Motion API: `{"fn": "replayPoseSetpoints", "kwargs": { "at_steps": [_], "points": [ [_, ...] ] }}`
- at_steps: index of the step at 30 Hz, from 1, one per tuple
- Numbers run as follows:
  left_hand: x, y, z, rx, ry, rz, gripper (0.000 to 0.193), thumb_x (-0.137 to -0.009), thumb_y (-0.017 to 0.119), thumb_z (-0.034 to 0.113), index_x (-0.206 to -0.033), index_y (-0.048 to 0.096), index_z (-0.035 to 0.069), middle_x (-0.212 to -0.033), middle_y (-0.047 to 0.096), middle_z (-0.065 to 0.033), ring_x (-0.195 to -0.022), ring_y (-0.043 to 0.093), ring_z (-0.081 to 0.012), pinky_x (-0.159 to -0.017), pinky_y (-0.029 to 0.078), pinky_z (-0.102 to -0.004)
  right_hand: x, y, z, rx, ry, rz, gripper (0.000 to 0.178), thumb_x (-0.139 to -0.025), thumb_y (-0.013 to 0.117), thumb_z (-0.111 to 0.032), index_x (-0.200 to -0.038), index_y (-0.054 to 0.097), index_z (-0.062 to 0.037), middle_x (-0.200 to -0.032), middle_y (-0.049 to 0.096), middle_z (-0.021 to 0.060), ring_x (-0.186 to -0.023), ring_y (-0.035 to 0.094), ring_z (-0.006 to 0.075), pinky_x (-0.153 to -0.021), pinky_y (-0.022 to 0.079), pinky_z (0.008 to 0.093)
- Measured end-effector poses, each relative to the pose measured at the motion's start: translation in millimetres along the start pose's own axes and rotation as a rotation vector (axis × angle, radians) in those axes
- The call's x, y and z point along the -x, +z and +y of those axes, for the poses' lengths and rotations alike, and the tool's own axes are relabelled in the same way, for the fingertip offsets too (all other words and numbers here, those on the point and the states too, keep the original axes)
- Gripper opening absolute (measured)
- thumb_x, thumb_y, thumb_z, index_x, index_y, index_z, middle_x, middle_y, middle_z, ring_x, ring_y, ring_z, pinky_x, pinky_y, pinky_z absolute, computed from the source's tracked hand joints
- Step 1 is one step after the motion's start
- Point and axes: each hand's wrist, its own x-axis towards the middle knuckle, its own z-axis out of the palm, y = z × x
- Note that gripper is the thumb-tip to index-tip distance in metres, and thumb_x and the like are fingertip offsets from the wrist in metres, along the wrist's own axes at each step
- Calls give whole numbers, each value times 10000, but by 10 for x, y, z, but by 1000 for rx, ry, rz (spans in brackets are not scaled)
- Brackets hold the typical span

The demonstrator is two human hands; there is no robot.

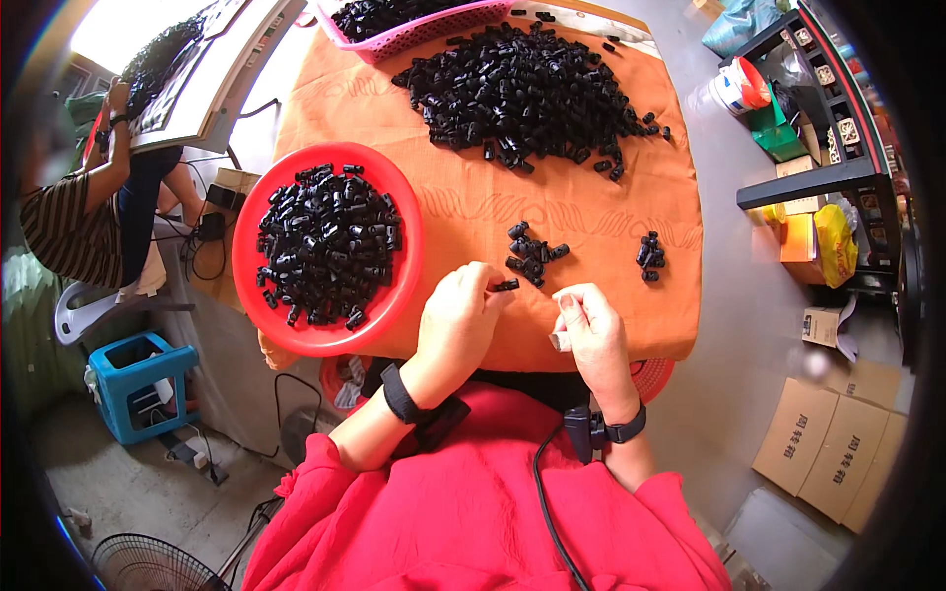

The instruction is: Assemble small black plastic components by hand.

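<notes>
Between the thumb and fingers of my left hand [458, 317] is a small black plastic part [505, 285], held near the table's front edge. My right hand [595, 340] is a little to the right, its fingers curled closed. At its fingertips shows a small whitish-grey piece [561, 341], either held or wrapped round a finger; I cannot tell which. Just beyond my hands lies a small cluster of black parts [533, 256] on the orange cloth [463, 187]. Farther right sits a smaller cluster of black parts [650, 254]. Beside my left hand stands a red basin [412, 276] heaped with similar parts.
A large pile of black parts [522, 94] covers the table's far side, next to a pink basket [414, 37] holding more. At the left, a person in a striped top [74, 227] works at another table near a blue stool [143, 389]. Shelving [818, 182] and cardboard [828, 448] stand right.
</notes>
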Motion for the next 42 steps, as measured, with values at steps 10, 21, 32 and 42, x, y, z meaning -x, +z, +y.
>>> {"fn": "replayPoseSetpoints", "kwargs": {
  "at_steps": [10,21,32,42],
  "points": [
    [194,-70,65,696,-303,-192,238,-909,713,63,-1082,553,28,-947,621,-13,-895,596,-76,-780,503,-227,73,130,-136,-122,16,-187,142,-1003,592,-144,-1068,557,-23,-868,596,20,-735,583,48,-609,571,227],
    [216,-192,92,1114,-505,-375,234,-985,633,209,-1114,549,32,-971,612,-38,-909,624,-115,-826,545,-286,132,152,-85,-116,-63,-158,96,-1005,576,-99,-1053,573,-16,-864,643,22,-717,612,44,-596,545,211],
    [256,-159,8,1549,-660,-587,222,-995,593,207,-1107,589,15,-1031,667,-95,-918,657,-183,-833,548,-322,193,160,-156,-100,-82,-164,115,-1000,573,-58,-1083,643,-21,-766,631,-1,-658,579,35,-568,501,203],
    [302,-131,35,1375,-635,-540,195,-1002,585,207,-1089,602,33,-1016,664,-70,-915,655,-160,-822,551,-315,224,157,-172,-32,-129,-164,118,-990,598,-75,-1084,640,-17,-777,631,-1,-677,592,41,-594,513,205]
  ]
}}
